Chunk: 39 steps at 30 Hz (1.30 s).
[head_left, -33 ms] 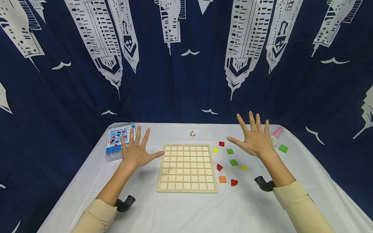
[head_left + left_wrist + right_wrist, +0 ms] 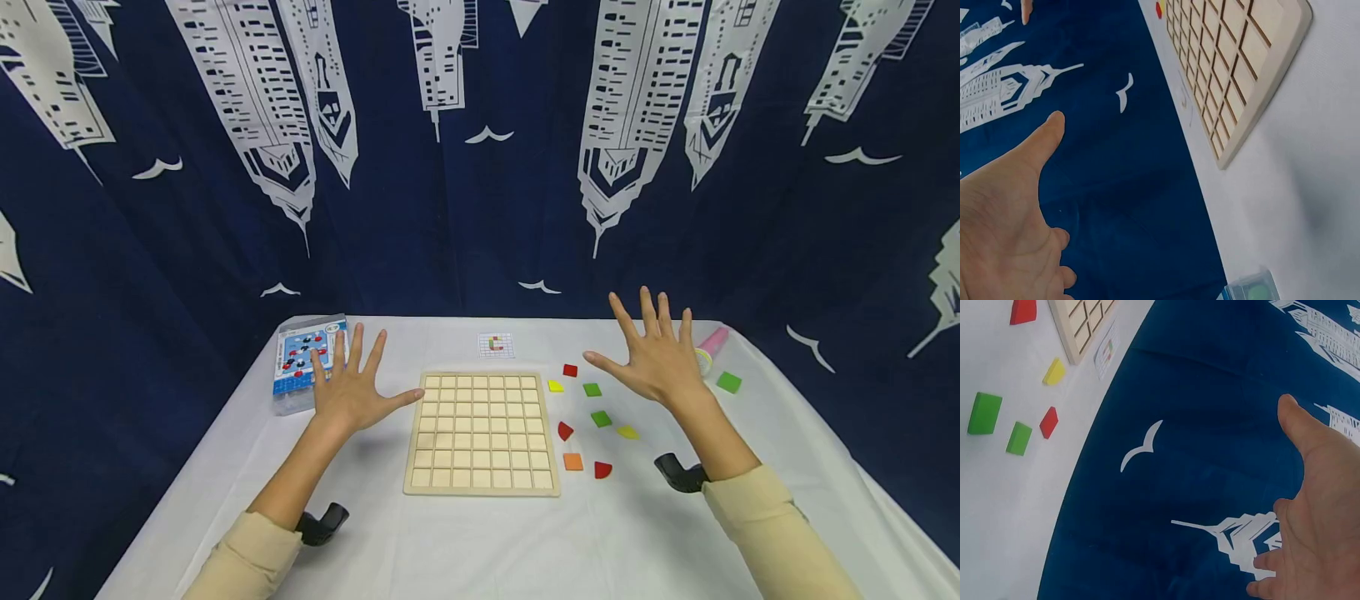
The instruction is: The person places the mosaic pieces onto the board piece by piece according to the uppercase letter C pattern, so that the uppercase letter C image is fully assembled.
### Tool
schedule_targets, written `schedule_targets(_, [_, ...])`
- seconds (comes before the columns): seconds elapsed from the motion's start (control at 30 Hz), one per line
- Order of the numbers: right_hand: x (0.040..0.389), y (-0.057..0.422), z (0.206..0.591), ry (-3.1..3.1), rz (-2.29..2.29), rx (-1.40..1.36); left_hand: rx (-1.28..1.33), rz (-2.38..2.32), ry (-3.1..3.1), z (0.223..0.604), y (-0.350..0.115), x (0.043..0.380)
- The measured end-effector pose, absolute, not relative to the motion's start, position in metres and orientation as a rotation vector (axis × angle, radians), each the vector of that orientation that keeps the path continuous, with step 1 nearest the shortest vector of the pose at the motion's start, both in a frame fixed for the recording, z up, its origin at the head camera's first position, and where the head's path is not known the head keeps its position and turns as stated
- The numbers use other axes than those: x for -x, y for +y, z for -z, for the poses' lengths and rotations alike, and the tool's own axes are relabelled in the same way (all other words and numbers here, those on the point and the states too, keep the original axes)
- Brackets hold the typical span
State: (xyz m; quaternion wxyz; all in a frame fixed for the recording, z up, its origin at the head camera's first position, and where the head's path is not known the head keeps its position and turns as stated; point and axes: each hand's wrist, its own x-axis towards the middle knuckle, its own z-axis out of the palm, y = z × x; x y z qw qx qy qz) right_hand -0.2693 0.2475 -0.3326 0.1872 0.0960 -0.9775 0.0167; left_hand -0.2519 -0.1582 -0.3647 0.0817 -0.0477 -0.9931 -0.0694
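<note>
Both hands are raised above the white table with fingers spread, holding nothing. My left hand [image 2: 351, 402] hovers left of a wooden grid board [image 2: 481, 433], its thumb overlapping the board's upper left edge in the head view. My right hand [image 2: 660, 364] hangs above the table's right side. Between the board and that hand lie loose flat pieces: a red square [image 2: 570, 371], a yellow piece [image 2: 555, 386], green squares [image 2: 592, 390], an orange square [image 2: 573, 462], red quarter-round pieces [image 2: 603, 470] and another yellow piece [image 2: 627, 432]. The left wrist view shows the left palm [image 2: 1004, 237]; the right wrist view, the right palm [image 2: 1322, 512].
A small patterned card [image 2: 497, 346] lies behind the board. A clear package with a blue-and-white label [image 2: 294, 383] is at the back left, partly behind the left fingers. At the back right are a pink cylinder [image 2: 713, 341] and a green square [image 2: 729, 382]. Dark blue printed cloth [image 2: 450, 217] hangs behind.
</note>
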Motion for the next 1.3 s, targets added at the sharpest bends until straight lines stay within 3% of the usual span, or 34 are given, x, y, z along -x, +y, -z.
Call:
schedule_targets(0.3, [0.282, 0.238, 0.356, -2.505, -0.463, -0.376, 0.211, 0.504, -2.760, 0.381, -0.153, 0.249])
schedule_targets(0.77, [0.324, 0.213, 0.436, -2.780, -0.821, -0.319, 0.498, 1.285, -2.738, 0.471, -0.157, 0.248])
schedule_targets(0.97, [0.337, 0.214, 0.456, -2.891, -0.819, -0.332, 0.646, 1.132, -2.930, 0.493, -0.159, 0.244])
schedule_targets(1.3, [0.335, 0.213, 0.461, -2.905, -0.782, -0.261, 0.746, 0.894, -2.961, 0.494, -0.156, 0.241])
